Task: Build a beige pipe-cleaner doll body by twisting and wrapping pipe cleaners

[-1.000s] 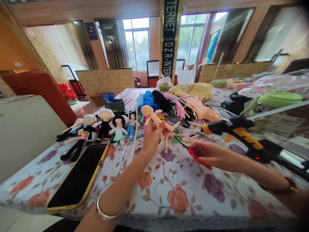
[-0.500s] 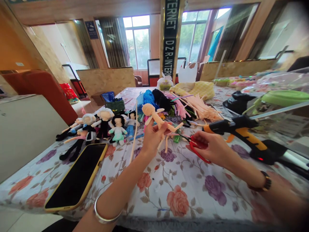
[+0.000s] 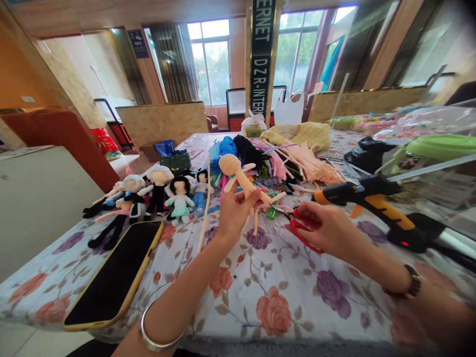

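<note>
Pinched in my left hand (image 3: 238, 210) is a peach-coloured doll body (image 3: 243, 179) with a round head, thin arms and legs, tilted with its head up and to the left. My right hand (image 3: 323, 223) grips a pair of scissors (image 3: 302, 237) with red handles. Their blades point left and reach the doll's leg end; whether they touch it I cannot tell. Below my left hand a loose peach strip (image 3: 256, 221) shows. Another long pale strip (image 3: 207, 208) stands out just left of that hand.
Several finished dolls (image 3: 180, 198) lie at the left behind a phone (image 3: 115, 277) in a yellow case. Bundles of pipe cleaners (image 3: 305, 161) are heaped behind my hands. A black and orange glue gun (image 3: 386, 210) with a red light lies at the right, near a green-lidded container (image 3: 439, 148).
The doll has turned and tilted slightly in my left hand. My right hand and the scissors have shifted a little to the left, and the view has moved slightly.
</note>
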Demonstrator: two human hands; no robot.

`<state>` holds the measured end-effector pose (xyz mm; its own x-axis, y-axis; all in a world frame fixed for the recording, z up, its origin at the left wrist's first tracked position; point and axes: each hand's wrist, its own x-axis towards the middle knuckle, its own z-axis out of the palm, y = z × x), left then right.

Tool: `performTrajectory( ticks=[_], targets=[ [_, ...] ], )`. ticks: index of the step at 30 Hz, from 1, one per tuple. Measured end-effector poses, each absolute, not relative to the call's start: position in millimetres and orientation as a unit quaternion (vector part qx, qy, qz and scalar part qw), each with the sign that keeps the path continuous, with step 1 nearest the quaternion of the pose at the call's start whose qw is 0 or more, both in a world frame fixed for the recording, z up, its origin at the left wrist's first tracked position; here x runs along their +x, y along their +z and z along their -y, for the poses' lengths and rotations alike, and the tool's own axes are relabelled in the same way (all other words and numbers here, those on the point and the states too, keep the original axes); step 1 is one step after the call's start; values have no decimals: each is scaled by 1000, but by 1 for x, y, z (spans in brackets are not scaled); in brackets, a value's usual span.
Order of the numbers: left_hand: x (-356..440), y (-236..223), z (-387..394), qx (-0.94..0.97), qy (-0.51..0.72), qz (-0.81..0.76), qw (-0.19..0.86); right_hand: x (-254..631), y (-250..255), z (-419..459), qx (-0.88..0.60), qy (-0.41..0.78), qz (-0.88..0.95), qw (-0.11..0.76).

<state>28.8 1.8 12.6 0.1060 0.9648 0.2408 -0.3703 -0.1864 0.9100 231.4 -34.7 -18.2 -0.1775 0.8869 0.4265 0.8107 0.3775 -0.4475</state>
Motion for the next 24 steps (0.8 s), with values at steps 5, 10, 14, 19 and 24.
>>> performTrajectory(
  ticks=[5,10,14,19,24],
  targets=[
    [27,12,-4,493,597,-312,550,231,-16,35,-557,89,757,329],
    [27,12,-5,491,598,-314,550,229,-7,36,-530,304,726,316],
    [26,15,-4,485,592,-308,566,231,-4,34,-495,483,664,285],
    [25,15,-4,476,587,-309,577,238,-4,32,-450,565,636,272],
    [25,16,-4,469,578,-315,589,238,-7,33,-436,587,629,266]
  ],
)
